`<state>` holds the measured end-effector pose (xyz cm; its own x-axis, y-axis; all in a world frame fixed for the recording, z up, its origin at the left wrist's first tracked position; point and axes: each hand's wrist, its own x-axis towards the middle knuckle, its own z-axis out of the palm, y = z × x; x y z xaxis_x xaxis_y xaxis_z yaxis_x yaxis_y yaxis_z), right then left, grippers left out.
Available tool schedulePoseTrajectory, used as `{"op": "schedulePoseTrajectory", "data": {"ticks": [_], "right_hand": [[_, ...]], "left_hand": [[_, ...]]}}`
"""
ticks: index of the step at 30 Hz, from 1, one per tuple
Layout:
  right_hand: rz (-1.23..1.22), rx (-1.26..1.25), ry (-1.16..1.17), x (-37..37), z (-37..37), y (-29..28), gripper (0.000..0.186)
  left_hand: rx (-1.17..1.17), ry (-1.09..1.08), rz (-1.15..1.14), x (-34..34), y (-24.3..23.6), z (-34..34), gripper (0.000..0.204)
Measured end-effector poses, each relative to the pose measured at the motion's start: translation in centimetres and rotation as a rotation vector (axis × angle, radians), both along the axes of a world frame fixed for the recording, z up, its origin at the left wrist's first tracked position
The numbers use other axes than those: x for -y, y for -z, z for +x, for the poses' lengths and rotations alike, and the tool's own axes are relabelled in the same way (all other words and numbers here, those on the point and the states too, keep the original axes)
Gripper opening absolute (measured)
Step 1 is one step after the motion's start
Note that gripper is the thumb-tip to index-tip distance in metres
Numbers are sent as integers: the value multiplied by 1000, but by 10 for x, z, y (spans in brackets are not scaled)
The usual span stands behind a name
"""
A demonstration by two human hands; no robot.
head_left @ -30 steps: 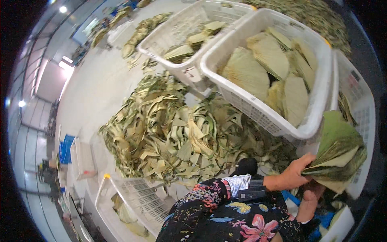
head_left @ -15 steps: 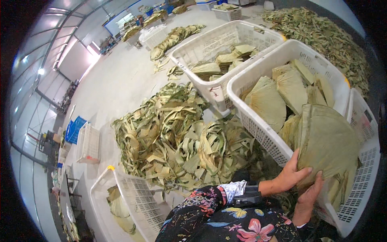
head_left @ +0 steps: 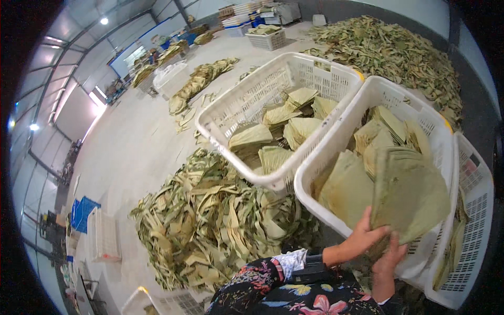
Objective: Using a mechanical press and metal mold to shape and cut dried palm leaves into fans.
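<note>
A person's left hand [head_left: 362, 236] and right hand [head_left: 387, 260] grip the lower edge of a fan-shaped stack of flat, dried green-brown leaves [head_left: 409, 194], fingers clamped around it. The stack stands tilted over the white plastic lattice basket [head_left: 336, 152] already holding similar leaves. A heap of loose leaf strips [head_left: 210, 220] lies beside it on the floor.

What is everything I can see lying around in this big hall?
Leaf stack: one, pale green, held over the near white basket.
White baskets: three close by, near one, middle one, one at far right; stacked leaves inside.
Loose leaf pile: one, green-tan, on the floor before the person.
Large leaf heap: one, along the far wall.
Blue crate: one, at left.
Left hand: grips the stack's lower edge.
Right hand: under the stack.
</note>
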<state>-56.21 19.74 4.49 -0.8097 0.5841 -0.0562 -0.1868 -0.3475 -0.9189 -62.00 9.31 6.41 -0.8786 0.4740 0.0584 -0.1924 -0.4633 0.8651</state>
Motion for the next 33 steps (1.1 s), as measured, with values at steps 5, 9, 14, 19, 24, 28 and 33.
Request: {"op": "schedulePoseTrajectory", "data": {"ticks": [5,9,14,19,24,28,33], "right_hand": [[95,4,-125,80,-76,43,49],[1003,260,-370,106,-100,34,45],[1267,566,-333,117,-102,64,36],[1313,640,-244,124,-109,57,29],[1356,692,-271,126,-112,56,27],[1379,652,-283,134,-114,50,27],[1384,712,-232,141,-115,43,27]], "left_hand": [[95,-184,-27,117,5,-121,63],[127,-253,-33,195,11,-227,64],[43,-431,-110,262,5,-331,56],[-76,-540,-117,298,3,-420,55],[-123,-624,-179,338,69,-506,64],[-182,-984,-977,436,191,-551,73],[2,-781,-1115,391,161,-495,64]]}}
